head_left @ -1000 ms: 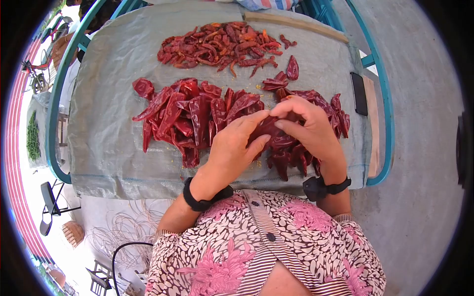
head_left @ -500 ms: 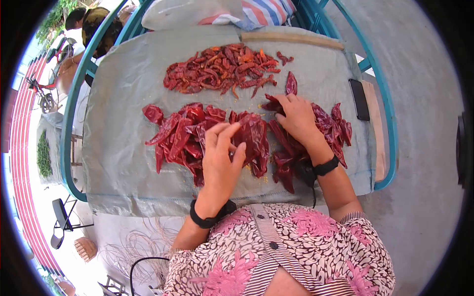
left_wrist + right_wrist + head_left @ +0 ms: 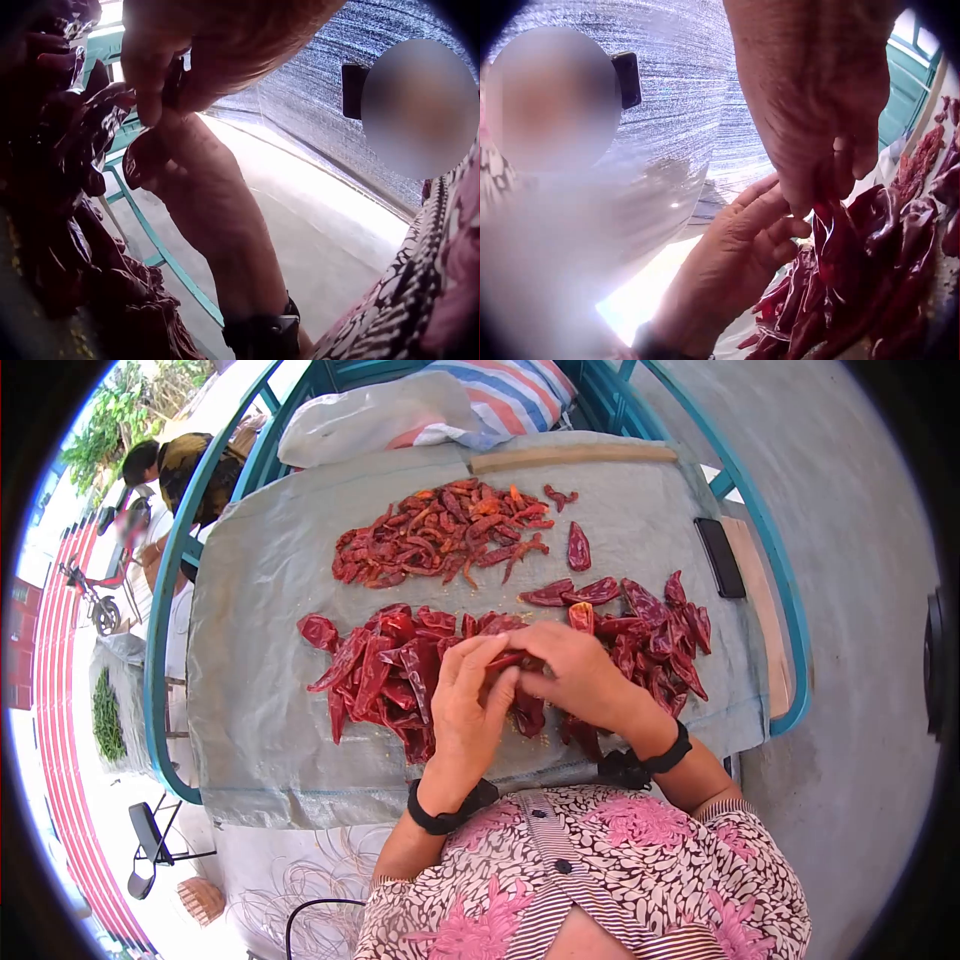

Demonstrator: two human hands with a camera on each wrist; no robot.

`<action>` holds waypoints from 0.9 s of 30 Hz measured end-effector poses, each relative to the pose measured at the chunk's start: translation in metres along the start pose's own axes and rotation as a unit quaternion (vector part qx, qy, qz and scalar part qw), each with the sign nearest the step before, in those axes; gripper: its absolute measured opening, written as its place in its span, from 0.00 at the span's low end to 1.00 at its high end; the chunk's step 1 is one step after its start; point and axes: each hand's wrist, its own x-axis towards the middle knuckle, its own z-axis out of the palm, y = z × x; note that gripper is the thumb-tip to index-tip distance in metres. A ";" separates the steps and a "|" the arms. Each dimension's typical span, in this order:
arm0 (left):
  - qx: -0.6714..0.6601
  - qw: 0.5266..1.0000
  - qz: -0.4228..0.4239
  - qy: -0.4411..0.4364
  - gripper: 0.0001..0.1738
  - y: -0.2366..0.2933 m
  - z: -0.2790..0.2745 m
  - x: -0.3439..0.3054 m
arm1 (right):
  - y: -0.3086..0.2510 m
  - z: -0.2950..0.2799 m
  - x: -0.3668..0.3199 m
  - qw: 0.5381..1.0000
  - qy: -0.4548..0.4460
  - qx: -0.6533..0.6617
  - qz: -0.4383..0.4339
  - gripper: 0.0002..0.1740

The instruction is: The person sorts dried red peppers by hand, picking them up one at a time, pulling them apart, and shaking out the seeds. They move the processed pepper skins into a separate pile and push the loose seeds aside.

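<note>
Both hands meet over the large dark-red peppers, near the middle of the table. A dried chili pepper (image 3: 508,659) lies between their fingers, partly hidden by them. My left hand (image 3: 468,700) holds it from the left with fingers and thumb bent. From the right, my right hand (image 3: 578,672) pinches the same pepper, its fingers largely concealed in the head view. Shiny red skin of the pepper (image 3: 831,244) shows below the right fingertips in the right wrist view. Large dried peppers (image 3: 375,675) form a heap on the left, and more large peppers (image 3: 655,625) lie on the right.
Smaller wrinkled chilies (image 3: 430,535) are spread farther back, with a single pepper (image 3: 578,547) apart from them. A phone (image 3: 720,558) lies at the right edge of the grey sheet (image 3: 270,760). Teal rails (image 3: 157,670) flank it. Another person (image 3: 190,470) is at the back left.
The right hand reached to the peppers at the right, then came back to the left hand with a pepper. The head view has shifted, showing more of the striped bag behind.
</note>
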 end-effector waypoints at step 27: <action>0.333 0.925 0.050 -0.178 0.48 -0.037 0.026 -0.004 | 0.136 -0.033 0.026 0.938 -0.030 -0.278 0.206 0.19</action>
